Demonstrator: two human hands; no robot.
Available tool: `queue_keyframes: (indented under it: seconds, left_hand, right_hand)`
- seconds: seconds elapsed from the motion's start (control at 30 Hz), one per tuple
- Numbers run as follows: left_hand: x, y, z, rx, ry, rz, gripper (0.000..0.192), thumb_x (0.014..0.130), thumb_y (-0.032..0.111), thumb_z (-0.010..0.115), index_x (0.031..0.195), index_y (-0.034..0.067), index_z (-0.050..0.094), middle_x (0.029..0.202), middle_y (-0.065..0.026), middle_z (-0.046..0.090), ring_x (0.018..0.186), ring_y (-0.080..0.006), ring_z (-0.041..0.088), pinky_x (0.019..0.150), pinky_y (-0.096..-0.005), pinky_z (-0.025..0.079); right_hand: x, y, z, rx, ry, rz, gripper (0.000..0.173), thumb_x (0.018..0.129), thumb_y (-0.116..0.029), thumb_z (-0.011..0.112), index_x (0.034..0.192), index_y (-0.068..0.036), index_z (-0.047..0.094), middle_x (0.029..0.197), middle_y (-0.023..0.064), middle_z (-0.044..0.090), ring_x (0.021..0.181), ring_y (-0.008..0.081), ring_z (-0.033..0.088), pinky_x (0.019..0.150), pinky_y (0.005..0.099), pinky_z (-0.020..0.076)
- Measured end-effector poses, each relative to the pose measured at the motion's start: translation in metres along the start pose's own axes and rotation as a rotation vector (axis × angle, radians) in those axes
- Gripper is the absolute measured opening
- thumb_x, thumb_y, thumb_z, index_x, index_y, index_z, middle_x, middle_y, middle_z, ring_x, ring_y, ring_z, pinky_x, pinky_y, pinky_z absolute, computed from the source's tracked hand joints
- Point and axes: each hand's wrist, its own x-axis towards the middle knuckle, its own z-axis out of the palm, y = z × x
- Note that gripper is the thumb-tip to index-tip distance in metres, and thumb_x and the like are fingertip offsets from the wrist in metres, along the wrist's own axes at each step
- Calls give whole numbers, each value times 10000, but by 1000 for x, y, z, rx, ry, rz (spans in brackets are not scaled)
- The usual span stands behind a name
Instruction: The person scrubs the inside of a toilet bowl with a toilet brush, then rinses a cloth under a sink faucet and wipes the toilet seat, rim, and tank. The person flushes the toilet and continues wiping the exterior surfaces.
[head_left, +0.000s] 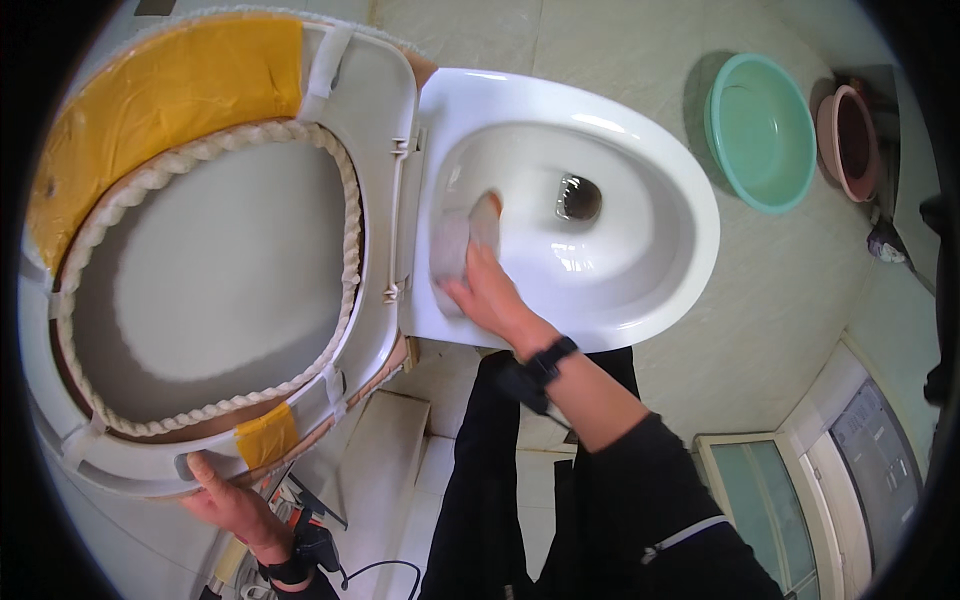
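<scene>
My right hand reaches over the rear of the white toilet bowl and holds a pale cloth, blurred, against the rim near the hinges. An orange-brown patch shows at the cloth's tip. With its thumb on the underside, my left hand grips the lower edge of the raised toilet seat. The seat carries a padded cover held by white straps, yellow tape and a twisted cream rope edging. Dark water stands in the bowl's drain.
A mint-green plastic basin and a pink basin stand on the floor beyond the bowl. My legs in black trousers are beside the toilet. A cabinet with glass panels is at lower right; a black cable curves near my left wrist.
</scene>
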Motion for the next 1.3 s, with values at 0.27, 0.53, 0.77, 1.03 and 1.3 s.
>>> queue_keyframes:
  seconds: [0.27,0.53,0.77,1.03,1.3]
  left_hand:
    - [1,0,-3,78,-18,63,455,971,294,537,1232,-68,447,1225,-146,527,1078,-188,512,941,-323,419]
    - [0,-7,-3,-3,24,35,492,975,288,525,1280,-80,412,1267,-163,503,1122,-209,510,943,-340,441]
    - [-3,-5,-7,51,0,5,500,961,307,545,1259,-81,440,1246,-164,521,1103,-216,525,958,-346,425]
    - [-6,-17,-14,22,42,-92,541,970,305,524,1333,-62,361,1302,-163,475,1154,-228,497,993,-350,403]
    - [-10,-20,-21,90,61,-135,590,966,328,528,1388,-15,301,1343,-154,427,1198,-242,467,993,-361,418]
  right_hand:
    - [82,22,-56,637,164,299,471,882,-214,644,1209,-49,348,1026,180,562,815,230,606,664,359,536]
    - [43,64,10,-62,-239,58,638,801,-128,606,1369,-40,329,1315,350,316,1232,517,343,1067,478,313]
    - [9,98,-114,-649,-1150,94,266,712,-18,513,944,-96,617,784,133,610,827,304,617,718,403,466]
    - [3,60,-158,-1524,-924,152,301,846,-220,518,1052,-95,699,1190,143,600,1075,331,564,901,516,393]
    - [107,-4,-109,-1751,-362,-538,226,770,-168,604,960,-127,719,1289,96,449,1235,340,394,931,479,407]
